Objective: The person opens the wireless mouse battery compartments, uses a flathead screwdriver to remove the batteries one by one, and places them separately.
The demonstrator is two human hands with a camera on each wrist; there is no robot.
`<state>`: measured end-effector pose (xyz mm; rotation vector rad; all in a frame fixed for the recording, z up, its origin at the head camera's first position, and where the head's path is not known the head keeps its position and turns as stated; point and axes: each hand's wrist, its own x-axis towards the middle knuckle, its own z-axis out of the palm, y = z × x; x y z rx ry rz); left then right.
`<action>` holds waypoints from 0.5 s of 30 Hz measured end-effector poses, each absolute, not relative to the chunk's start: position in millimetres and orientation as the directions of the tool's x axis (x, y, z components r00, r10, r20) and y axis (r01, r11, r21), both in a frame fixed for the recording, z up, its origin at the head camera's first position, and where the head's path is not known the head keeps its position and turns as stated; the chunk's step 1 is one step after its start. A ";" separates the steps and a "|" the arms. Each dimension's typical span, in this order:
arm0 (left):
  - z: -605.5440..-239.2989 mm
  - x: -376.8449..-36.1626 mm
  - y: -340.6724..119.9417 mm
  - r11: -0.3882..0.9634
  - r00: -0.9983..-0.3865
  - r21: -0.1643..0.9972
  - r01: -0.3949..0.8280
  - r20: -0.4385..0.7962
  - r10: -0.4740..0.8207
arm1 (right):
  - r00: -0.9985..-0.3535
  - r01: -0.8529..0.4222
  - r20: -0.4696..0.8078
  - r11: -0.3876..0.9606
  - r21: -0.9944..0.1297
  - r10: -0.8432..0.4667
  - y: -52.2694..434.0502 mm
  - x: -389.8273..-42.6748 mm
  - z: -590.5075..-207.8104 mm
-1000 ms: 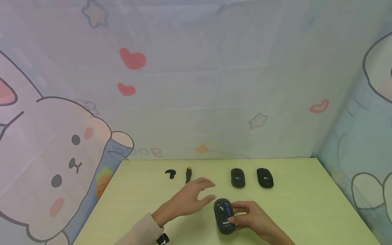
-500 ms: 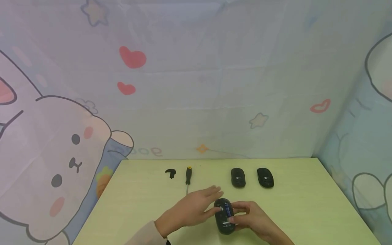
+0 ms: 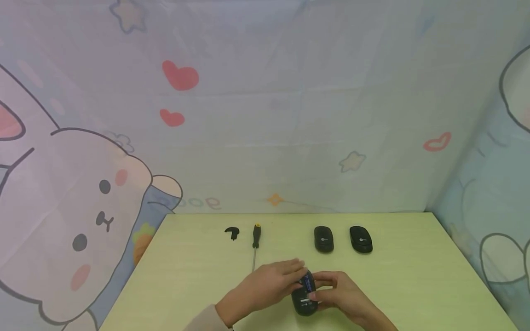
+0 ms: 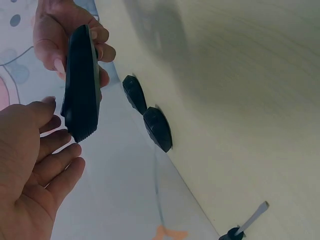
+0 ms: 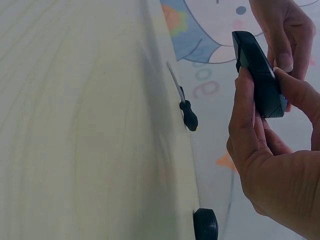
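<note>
My right hand [image 3: 341, 294] grips a black computer mouse [image 3: 304, 301] by its right side, thumb on one face and fingers on the other. The mouse is held up with its labelled underside toward the head view; in the left wrist view the mouse [image 4: 82, 85] appears edge-on. My left hand [image 3: 271, 282] reaches over the far left end of it, fingers loosely bent and not wrapped round. In the left wrist view, the left hand's fingertips [image 4: 75, 149] lie close to the mouse's end; whether they touch it I cannot tell.
On the pale table [image 3: 414, 276], two more black mice, one [image 3: 324, 239] left of the other [image 3: 361, 239], lie near the back edge. A screwdriver [image 3: 256, 236] with a yellow-tipped handle and a small black hooked piece [image 3: 233, 232] lie at the back left. A printed cloth [image 3: 290, 115] hangs behind.
My left hand has moved right and slightly down, from beside the mouse to over its far end. More of the screwdriver shows. The right hand keeps its hold.
</note>
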<state>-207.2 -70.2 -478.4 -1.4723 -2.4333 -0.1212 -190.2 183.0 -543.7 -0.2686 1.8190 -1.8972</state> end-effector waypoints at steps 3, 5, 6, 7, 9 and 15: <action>-483.6 -207.7 -68.9 0.467 -0.407 -0.123 0.876 0.331 0.851 | -0.857 0.209 -0.188 0.010 -0.978 -0.479 182.7 -190.1 -543.5; -486.3 -207.8 -68.1 0.469 -0.401 -0.140 0.872 0.344 0.849 | -0.856 0.208 -0.186 0.008 -0.978 -0.483 182.4 -190.4 -543.4; -487.4 -207.9 -67.9 0.472 -0.402 -0.145 0.870 0.345 0.848 | -0.855 0.207 -0.184 0.006 -0.978 -0.485 182.2 -190.5 -543.2; -488.3 -207.9 -67.6 0.474 -0.405 -0.143 0.869 0.345 0.847 | -0.853 0.208 -0.182 0.002 -0.978 -0.489 182.0 -190.5 -542.8; -489.2 -207.8 -67.0 0.477 -0.412 -0.124 0.870 0.347 0.842 | -0.852 0.206 -0.177 -0.004 -0.979 -0.492 181.7 -190.6 -542.5; -491.0 -207.2 -64.4 0.481 -0.432 -0.054 0.875 0.362 0.826 | -0.861 0.215 -0.187 -0.007 -0.977 -0.473 180.5 -190.4 -541.5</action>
